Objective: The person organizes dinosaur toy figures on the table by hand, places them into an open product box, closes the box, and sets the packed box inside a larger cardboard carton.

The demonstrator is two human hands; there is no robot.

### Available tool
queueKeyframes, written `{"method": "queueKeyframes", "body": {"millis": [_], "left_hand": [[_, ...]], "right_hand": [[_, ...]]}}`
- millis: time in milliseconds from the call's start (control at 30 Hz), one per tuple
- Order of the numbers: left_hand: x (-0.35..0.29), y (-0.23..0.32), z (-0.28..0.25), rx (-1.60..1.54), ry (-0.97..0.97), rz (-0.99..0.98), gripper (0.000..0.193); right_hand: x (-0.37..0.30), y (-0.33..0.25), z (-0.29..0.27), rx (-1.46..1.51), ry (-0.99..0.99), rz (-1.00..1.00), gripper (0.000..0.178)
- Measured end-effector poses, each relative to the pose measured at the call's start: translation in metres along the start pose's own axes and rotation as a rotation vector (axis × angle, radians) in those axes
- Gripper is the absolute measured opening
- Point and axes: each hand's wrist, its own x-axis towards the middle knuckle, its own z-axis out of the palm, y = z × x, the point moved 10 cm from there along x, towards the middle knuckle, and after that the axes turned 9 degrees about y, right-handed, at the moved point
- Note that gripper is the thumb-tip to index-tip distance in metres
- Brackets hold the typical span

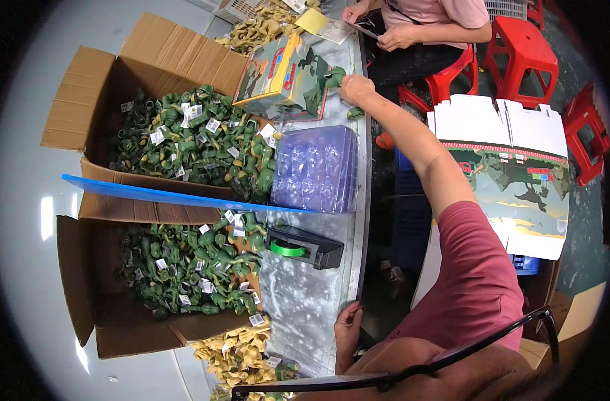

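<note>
Right hand (358,90): held a green toy (334,77) beside the printed box (285,79).
Left hand (348,326): curled at the edge of the desk (303,294); cannot tell whether it gripped anything.

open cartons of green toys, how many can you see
2: the upper carton above the blue sheet in the picture, the lower carton below it. More may be hidden.

Packing workshop: cartons (81,100) of green toys (208,144), tape dispenser (323,252), red stools (522,57).
</note>
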Motion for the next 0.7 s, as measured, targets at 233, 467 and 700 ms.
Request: {"method": "queueKeyframes", "body": {"millis": [233,467,700], "left_hand": [[0.000,-0.011,0.002,0.082,-0.008,0.022,0.030],[0.004,-0.018,0.000,-0.078,-0.006,0.025,0.027],[0.008,-0.023,-0.003,-0.051,0.009,0.004,0.027]], "right_hand": [[0.029,0.020,-0.014,0.018,0.090,0.123,0.042],[-0.035,-0.045,-0.051,0.051,0.173,-0.251,0.043],[-0.050,-0.052,-0.024,-0.215,0.073,-0.454,0.036]]}}
